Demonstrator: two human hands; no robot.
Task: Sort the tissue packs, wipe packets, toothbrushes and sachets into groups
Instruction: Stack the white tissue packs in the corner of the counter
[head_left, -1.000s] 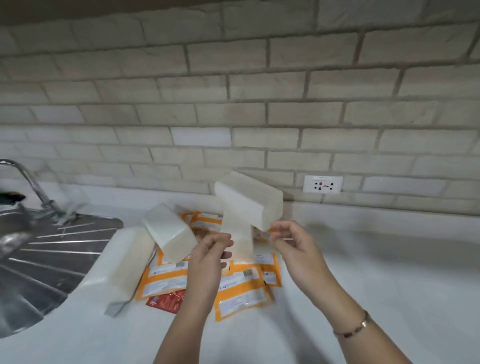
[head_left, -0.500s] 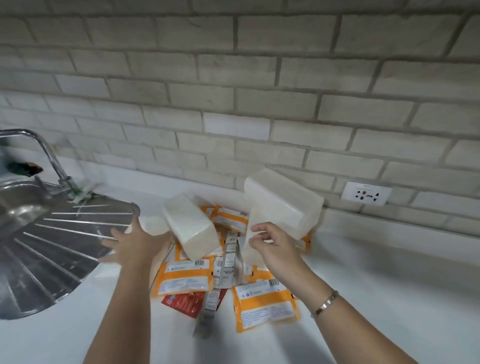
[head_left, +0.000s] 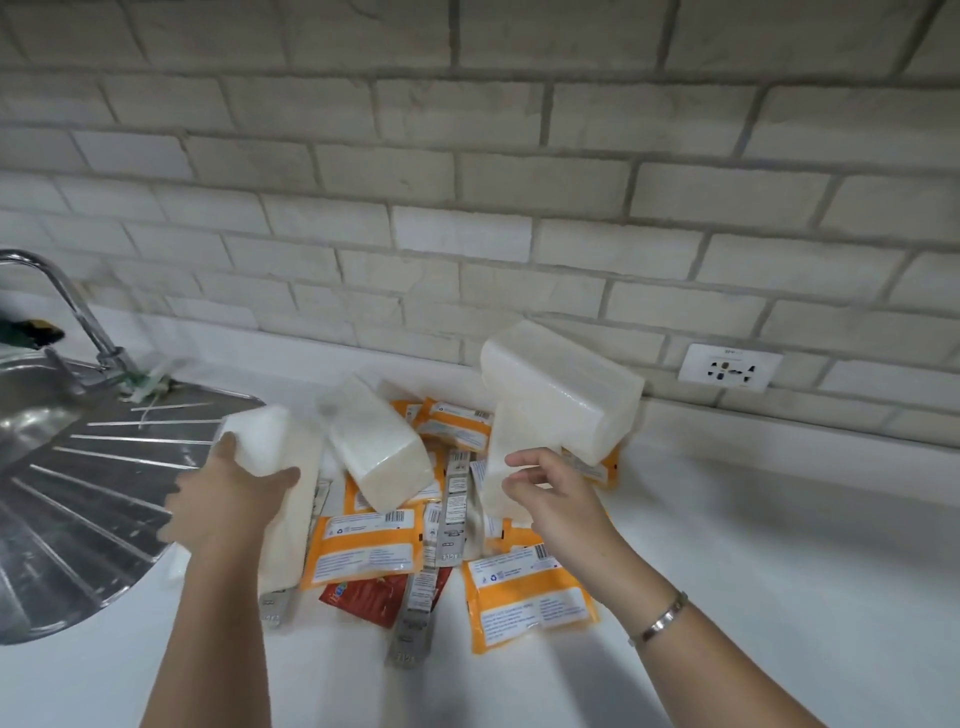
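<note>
In the head view, your left hand (head_left: 228, 499) had left the middle of the pile and gone over toward the sink (head_left: 78, 493). A second before, it was up by your right hand. Half a second before, it was flat and only reaching. Now its fingers and thumb were wrapped round the left tissue pack (head_left: 272, 436), which lay at the worktop (head_left: 753, 571) edge just beside the sink.

Your right hand (head_left: 550, 499) had not let go. Its thumb and fingers pinched the side of the upright tissue pack (head_left: 498, 441), and the top tissue pack (head_left: 566, 397) lay across it like a roof. The leaning tissue pack (head_left: 376, 447) rested on the pile between your hands.

The orange wipe packets (head_left: 363, 545), the long toothbrushes (head_left: 452, 509) in their wrappers and the red sachet (head_left: 374, 597) were all mixed up under the packs.

So I think you were gathering the tissue packs first. You had two in your hands, and the other things were not yet sorted. The top tissue pack could slide off if you tipped the one under it.
</note>
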